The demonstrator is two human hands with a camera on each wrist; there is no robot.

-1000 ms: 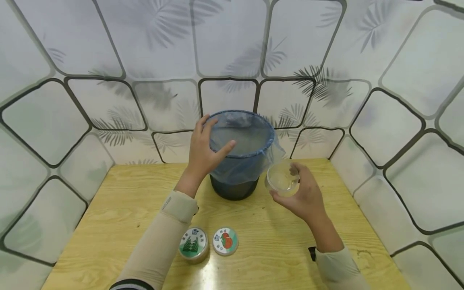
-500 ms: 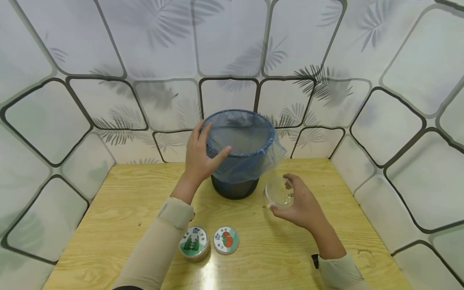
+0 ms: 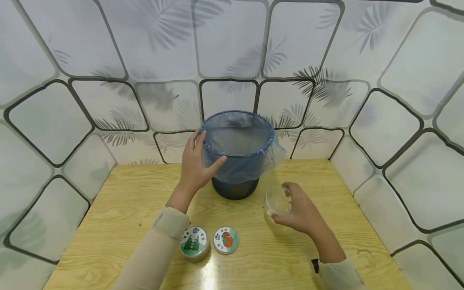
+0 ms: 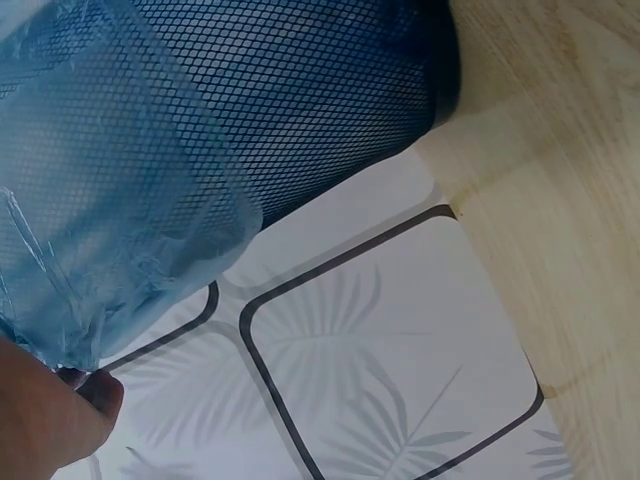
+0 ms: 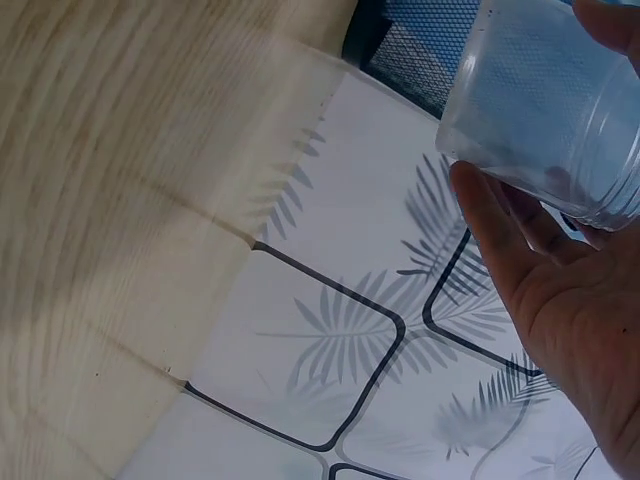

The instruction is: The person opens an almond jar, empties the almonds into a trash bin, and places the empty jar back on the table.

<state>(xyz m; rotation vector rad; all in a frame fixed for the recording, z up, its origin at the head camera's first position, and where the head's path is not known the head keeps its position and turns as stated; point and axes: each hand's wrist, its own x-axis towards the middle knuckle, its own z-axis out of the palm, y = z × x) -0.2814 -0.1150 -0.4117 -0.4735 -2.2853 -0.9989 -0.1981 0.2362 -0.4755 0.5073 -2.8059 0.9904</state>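
My right hand (image 3: pixel 300 211) grips a clear plastic jar (image 3: pixel 278 200) by its sides, thumb toward me, to the right of the bin. In the right wrist view, the jar (image 5: pixel 545 100) is see-through and shows no contents. A dark mesh bin (image 3: pixel 235 189) stands at the back middle of the table, lined with a blue plastic bag (image 3: pixel 235 171) folded over its rim. At the bin's left rim is my left hand (image 3: pixel 193 166), fingers and thumb spread apart; the left wrist view shows fingertips (image 4: pixel 100 395) right at the bag's edge.
A round container (image 3: pixel 194 243) with a green-leaf label stands near the front of the wooden table (image 3: pixel 108 225), close to my left sleeve. Beside it lies a round lid (image 3: pixel 226 240) with a tomato picture. Patterned walls (image 3: pixel 163 104) enclose the back and sides.
My right hand has brought the jar down and toward me, away from the bag. My left hand has shifted left and slightly down, from over the bin's mouth to its rim.
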